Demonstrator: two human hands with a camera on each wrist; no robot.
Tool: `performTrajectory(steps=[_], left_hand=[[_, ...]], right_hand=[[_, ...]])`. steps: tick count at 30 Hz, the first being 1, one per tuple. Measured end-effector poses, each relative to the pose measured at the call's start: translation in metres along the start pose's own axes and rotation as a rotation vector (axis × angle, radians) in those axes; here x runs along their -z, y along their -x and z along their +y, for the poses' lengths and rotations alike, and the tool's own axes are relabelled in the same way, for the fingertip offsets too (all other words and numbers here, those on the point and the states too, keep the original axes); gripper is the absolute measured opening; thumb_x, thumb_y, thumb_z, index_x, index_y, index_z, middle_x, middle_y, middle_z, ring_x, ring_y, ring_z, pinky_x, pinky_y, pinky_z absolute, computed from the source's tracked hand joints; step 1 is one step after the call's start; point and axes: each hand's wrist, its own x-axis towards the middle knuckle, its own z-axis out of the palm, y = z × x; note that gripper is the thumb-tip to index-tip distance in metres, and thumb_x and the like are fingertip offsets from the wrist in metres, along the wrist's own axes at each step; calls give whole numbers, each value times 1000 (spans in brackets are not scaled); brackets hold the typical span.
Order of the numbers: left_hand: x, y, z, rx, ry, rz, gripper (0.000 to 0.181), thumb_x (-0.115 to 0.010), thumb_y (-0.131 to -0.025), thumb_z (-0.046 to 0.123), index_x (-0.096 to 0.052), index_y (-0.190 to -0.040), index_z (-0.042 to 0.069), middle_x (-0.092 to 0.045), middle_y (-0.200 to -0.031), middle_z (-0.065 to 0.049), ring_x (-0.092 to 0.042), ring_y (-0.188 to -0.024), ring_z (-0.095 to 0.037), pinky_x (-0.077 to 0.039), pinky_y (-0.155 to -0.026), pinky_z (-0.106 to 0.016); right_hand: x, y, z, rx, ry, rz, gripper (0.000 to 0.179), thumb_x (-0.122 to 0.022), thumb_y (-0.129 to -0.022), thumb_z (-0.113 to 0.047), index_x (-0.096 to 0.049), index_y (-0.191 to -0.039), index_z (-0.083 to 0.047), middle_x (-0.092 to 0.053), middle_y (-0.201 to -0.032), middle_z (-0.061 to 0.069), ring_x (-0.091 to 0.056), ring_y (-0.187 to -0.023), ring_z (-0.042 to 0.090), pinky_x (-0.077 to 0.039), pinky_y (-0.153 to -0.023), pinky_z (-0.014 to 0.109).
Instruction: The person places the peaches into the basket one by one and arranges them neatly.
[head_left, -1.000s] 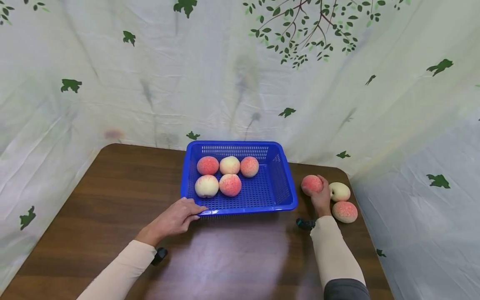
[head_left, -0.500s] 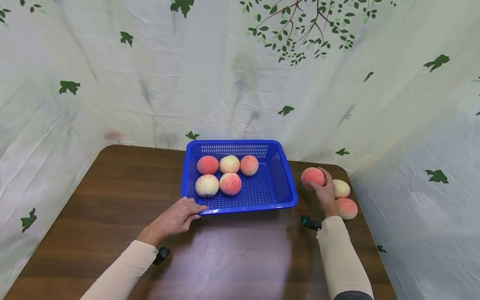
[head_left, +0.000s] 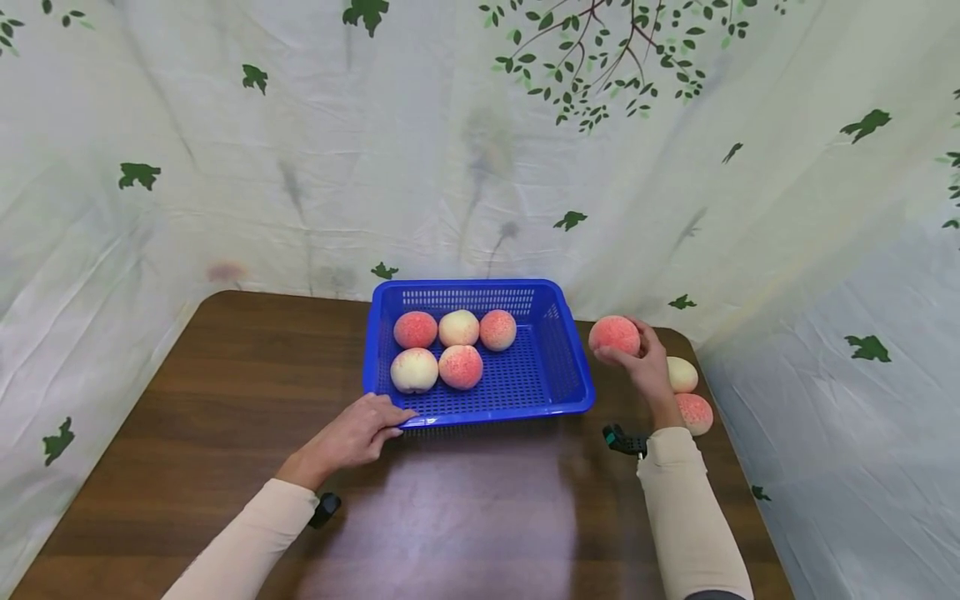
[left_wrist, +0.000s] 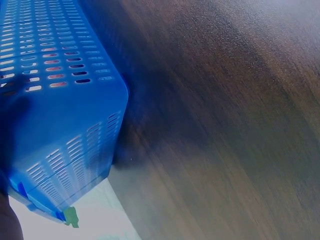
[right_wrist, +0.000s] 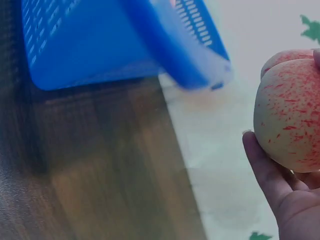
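Observation:
My left hand (head_left: 351, 440) grips the near left corner of a blue plastic basket (head_left: 495, 414). Several peaches, red and pale, sit in two rows in its left and middle part, among them a pale peach (head_left: 414, 371) at the front. To the right of the basket, my right hand (head_left: 647, 367) holds a red-speckled peach (head_left: 613, 335) between thumb and fingers. Close up in the right wrist view, that peach (right_wrist: 292, 115) shows its crease and looks lifted off the table. Behind the right hand a pale peach (head_left: 682, 375) and a reddish peach (head_left: 694, 414) lie partly hidden.
The brown wooden table (head_left: 465, 517) runs back to a white curtain (head_left: 315, 167) with printed green leaves, which also hangs along both sides. The basket stands near the table's back edge. Its right part shows bare mesh floor (head_left: 525, 367).
My right hand has raised the red-speckled peach and carried it slightly back and left, away from the two other peaches. My left hand stays on the basket corner.

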Motion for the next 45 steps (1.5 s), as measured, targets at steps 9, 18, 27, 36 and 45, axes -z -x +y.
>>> performTrajectory(steps=[9, 18, 27, 36, 45], left_hand=[[-1, -1, 0, -4, 5, 8, 28, -72, -82, 2, -71, -110, 2, -71, -89, -1, -53, -74, -14, -41, -70, -31], [-2, -1, -1, -50, 23, 61, 26, -71, -79, -1, -72, -105, 2, -66, -81, 1, -51, -71, -13, -41, -66, -29], [-3, 1, -2, -28, 16, 41, 25, -71, -81, 0, -71, -106, 2, -66, -81, 1, -51, -73, -13, -41, -68, -30], [-4, 1, -3, -29, 28, 38, 26, -71, -81, -1, -72, -106, 2, -67, -82, 1, -51, -71, -12, -41, -67, -30], [-3, 2, -2, 4, 38, 12, 27, -71, -82, 1, -71, -109, 2, -69, -85, 0, -51, -73, -12, -41, -68, -29]], right_hand=[[-7, 7, -19, 94, 58, -81, 79, -79, -81, -23, -36, -147, -14, -49, -136, 13, -49, -112, 22, -44, -89, 28], [-36, 24, -51, 149, 30, -129, 71, -76, -80, -3, -41, -140, 0, -53, -129, 22, -54, -106, 21, -47, -85, 27], [-71, 12, -43, 93, -8, -160, 76, -78, -78, -7, -39, -143, -5, -49, -136, 20, -50, -119, 35, -40, -100, 49], [-109, -6, -14, 73, -7, -163, 74, -83, -73, -7, -45, -137, -12, -53, -130, 15, -54, -114, 30, -43, -98, 46], [-139, -7, -12, -7, 43, -205, 75, -84, -67, -3, -47, -131, -13, -54, -126, 14, -56, -108, 30, -46, -93, 44]])
